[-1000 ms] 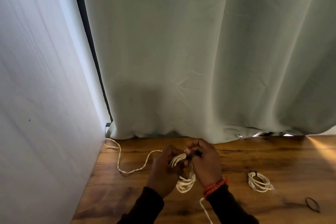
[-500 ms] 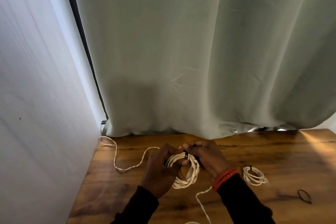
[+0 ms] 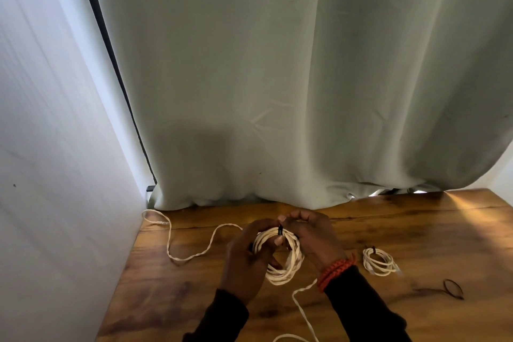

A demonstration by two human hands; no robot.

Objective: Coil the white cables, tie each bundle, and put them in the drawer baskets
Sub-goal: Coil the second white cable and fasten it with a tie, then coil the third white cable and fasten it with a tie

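Both hands hold a coil of white cable [image 3: 288, 266] just above the wooden table [image 3: 416, 233]. My left hand [image 3: 247, 261] grips the coil's left side. My right hand [image 3: 313, 236] pinches a dark tie [image 3: 280, 230] wrapped round the top of the coil. A loose tail of the same cable [image 3: 188, 253] snakes away to the left towards the wall, and another end [image 3: 302, 314] trails down to the table's front edge. A smaller tied white bundle [image 3: 379, 261] lies on the table to the right.
A dark loose band [image 3: 454, 288] lies on the table at the far right. A pale green curtain [image 3: 277, 91] hangs along the table's back edge, and a white wall [image 3: 55, 175] closes off the left side. No drawer or basket is in view.
The coil has been turned more upright and open between the hands, and the dark tie now shows at its top under my right fingers. The view has shifted a little.
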